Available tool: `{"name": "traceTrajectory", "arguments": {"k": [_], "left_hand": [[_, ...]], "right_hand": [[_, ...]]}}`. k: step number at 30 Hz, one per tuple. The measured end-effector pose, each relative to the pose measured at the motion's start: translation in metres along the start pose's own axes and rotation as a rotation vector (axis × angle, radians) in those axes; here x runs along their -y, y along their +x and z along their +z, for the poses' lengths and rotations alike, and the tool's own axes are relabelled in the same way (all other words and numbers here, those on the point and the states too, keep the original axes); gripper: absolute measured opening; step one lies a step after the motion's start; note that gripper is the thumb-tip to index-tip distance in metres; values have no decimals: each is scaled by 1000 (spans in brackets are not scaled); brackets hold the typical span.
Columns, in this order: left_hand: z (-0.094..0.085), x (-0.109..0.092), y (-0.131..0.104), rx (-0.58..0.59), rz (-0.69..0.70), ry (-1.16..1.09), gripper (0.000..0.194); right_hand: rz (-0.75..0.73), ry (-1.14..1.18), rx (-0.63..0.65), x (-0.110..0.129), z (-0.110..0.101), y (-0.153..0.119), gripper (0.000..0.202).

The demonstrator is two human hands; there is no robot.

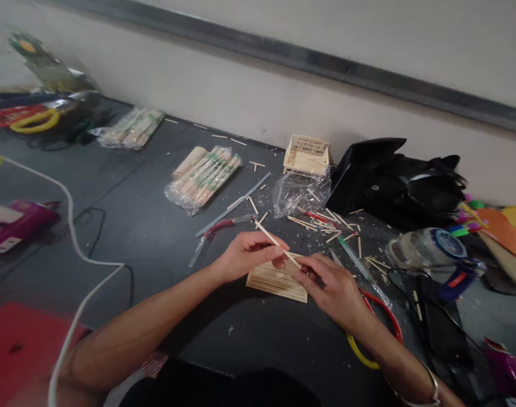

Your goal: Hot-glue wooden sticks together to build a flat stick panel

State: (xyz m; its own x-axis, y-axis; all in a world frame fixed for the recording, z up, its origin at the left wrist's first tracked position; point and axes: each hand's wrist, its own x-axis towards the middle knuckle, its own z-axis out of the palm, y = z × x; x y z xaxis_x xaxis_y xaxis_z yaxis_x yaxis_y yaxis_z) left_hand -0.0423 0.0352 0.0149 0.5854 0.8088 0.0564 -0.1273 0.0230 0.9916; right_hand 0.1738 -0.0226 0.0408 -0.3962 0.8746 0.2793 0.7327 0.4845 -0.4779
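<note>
A thin wooden stick (269, 235) is held between my two hands above a small panel of sticks laid side by side (277, 285). My left hand (251, 254) pinches the stick near its middle, with the thumb along it. At the stick's lower right end, the fingers of my right hand (332, 287) close on it. The panel lies flat on the dark table, partly hidden under both hands. Scissors with red and yellow handles (363, 359) lie partly beneath my right forearm.
Loose sticks (302, 223) and scraps litter the table ahead. Behind them stands a small stick-built model (306, 155). Wrapped stick bundles (204, 178), a black bag (397, 181), a bottle (427, 247) and a phone (446, 328) lie around. A white cable (73, 237) runs along the left.
</note>
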Motion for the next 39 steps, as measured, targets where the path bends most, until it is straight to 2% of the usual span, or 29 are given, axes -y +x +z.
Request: {"name": "traceTrajectory", "arguments": {"k": [2,5,9,12,15,18,21,24,28,31,35,39], "left_hand": [[-3,-3,0,104,-26,-121,30],[-6,-6,0,312,-167,-287,32],[-2,-2,-1,453,-356,-353,38],[3,2,-4,498,-413,-285,41],[5,1,-4,443,-356,-195,36],[4,-4,-1,273,-241,-92,33],[3,-8,0,101,-187,-57,32],[4,-10,0,29,-173,-74,39],[6,-11,0,16,-142,-111,46],[6,-12,0,-11,-108,-119,50],[6,-14,-1,-36,-45,-74,51],[7,-18,-3,-49,-11,-21,53]], "right_hand": [[-85,-4,11,-2,-2,0,29],[-225,-66,16,-1,-6,-2,34],[-350,-296,-13,10,-4,-8,37],[-404,-420,-35,19,2,-10,40],[-384,-472,-92,21,1,-11,37],[-246,-533,-151,11,-12,-23,32],[-20,-586,-199,-10,-24,-57,32],[202,-649,-215,-32,-22,-103,45],[248,-597,-212,-48,-8,-145,43],[296,-497,-231,-50,-5,-150,41],[498,-288,-174,-49,-10,-140,42],[588,-132,-224,-44,-14,-137,43]]}}
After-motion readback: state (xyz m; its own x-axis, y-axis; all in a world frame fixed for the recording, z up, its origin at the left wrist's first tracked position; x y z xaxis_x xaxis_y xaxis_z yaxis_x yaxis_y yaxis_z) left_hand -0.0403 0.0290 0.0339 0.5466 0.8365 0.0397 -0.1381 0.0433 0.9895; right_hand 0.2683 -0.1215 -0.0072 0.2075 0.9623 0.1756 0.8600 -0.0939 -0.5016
